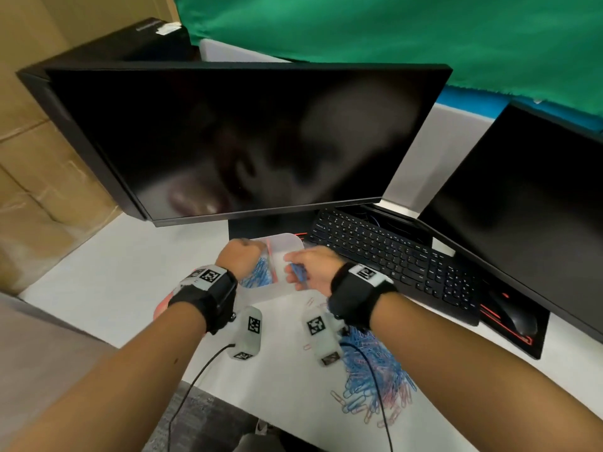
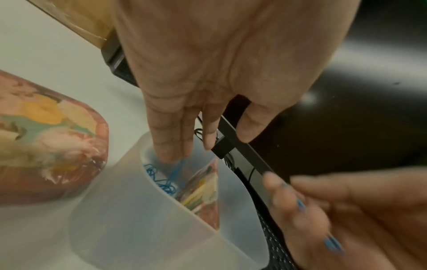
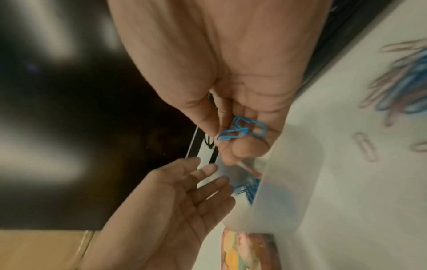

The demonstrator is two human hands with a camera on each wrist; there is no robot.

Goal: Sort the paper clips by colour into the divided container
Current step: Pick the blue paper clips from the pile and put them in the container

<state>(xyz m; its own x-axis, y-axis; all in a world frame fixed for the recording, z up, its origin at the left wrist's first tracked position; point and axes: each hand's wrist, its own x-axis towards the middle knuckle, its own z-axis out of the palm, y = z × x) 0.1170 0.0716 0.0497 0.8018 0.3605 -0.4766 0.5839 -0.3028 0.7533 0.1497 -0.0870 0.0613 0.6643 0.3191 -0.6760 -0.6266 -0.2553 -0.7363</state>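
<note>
The right hand [image 3: 233, 127] pinches blue clips [image 3: 242, 128] just above the container [image 1: 287, 246], ready to drop them with the blue ones. The left hand [image 2: 208, 82], fingers straight, reaches inside. Unsorted clips [image 1: 375, 370] wait on the bench [image 1: 114, 288].

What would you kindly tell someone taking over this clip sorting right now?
Left hand: open, fingers straight, reaching into the container's left compartment, which holds blue clips.
Right hand: pinching a few blue clips over the container.
Done: a batch of blue is in the left compartment; the right one looks empty, though it is partly hidden.
Left: drop the held clips in with the blue, then sort the mixed pile of blue and pink clips on the desk, near right.
</note>
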